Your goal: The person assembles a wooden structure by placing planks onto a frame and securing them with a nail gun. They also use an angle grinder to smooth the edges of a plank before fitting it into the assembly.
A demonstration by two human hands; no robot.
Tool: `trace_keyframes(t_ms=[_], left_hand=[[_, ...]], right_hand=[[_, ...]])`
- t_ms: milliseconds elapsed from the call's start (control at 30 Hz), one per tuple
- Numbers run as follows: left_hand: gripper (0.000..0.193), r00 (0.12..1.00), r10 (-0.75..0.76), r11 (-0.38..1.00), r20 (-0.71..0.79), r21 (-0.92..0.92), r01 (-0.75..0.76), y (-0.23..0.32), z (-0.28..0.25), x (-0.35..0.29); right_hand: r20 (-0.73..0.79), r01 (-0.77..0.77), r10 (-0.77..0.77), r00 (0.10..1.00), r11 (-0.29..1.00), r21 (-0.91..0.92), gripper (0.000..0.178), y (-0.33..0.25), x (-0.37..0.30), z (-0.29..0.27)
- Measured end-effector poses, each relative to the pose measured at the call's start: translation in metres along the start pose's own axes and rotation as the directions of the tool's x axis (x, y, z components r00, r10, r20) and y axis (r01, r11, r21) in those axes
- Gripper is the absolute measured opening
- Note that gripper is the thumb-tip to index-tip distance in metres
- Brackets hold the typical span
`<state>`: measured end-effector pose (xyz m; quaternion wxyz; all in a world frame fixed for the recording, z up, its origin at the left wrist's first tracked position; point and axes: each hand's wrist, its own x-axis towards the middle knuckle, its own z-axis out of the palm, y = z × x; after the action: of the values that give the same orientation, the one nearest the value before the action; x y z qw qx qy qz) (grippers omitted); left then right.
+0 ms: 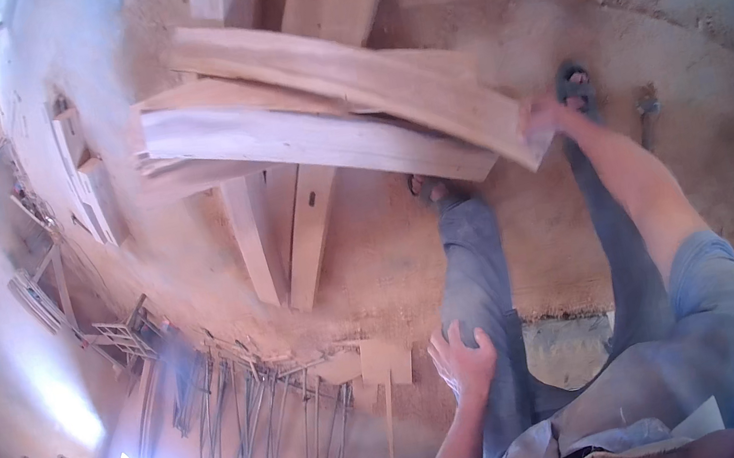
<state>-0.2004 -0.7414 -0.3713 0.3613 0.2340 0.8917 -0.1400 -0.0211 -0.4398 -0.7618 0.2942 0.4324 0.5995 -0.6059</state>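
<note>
My right arm is stretched forward, and my right hand is closed around the near right end of a long pale wooden beam. The hand is slightly blurred, and its grip is partly hidden. That beam lies slantwise on top of a stack, crossing another squared beam below it. My left hand rests on my left leg with its fingers spread and nothing in it. Beneath the stack, two thick timbers run crosswise along the ground, one with a small slot cut in it.
Beyond the stack more notched timbers lie on the dusty ground. Another cut timber lies off to the left. Several thin rods stand at the lower left, near a flat wooden board. A hammer-like tool lies right of my sandalled foot.
</note>
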Motion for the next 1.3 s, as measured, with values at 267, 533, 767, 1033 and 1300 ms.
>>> trace_keyframes(t_ms=[267,533,767,1033,1300], left_hand=[[0.054,0.988,0.091,0.365,0.128,-0.927,0.086,0.082,-0.026,0.057],[0.064,0.910,0.103,0.123,0.402,-0.913,0.389,0.211,-0.045,0.006],[0.043,0.926,0.153,0.238,0.346,-0.922,0.306,0.383,-0.105,-0.173],[0.047,0.732,0.654,0.227,0.192,-0.973,0.053,0.550,-0.163,-0.266],[0.038,0.483,0.793,0.408,0.372,-0.912,0.032,0.757,-0.088,-0.336]], right_hand=[[-0.444,0.289,-0.442,0.780,0.883,-0.370,0.012,-0.184,-0.379,-0.005],[-0.439,0.121,-0.435,0.786,0.805,-0.581,0.021,-0.161,-0.629,-0.032],[-0.784,0.065,-0.252,0.567,0.963,-0.262,0.061,-0.037,-0.746,-0.053],[-0.950,0.399,0.057,0.307,0.899,0.183,0.041,0.062,-0.746,-0.129],[-0.723,0.248,0.676,0.142,0.683,0.687,0.044,0.153,-0.796,-0.223]])
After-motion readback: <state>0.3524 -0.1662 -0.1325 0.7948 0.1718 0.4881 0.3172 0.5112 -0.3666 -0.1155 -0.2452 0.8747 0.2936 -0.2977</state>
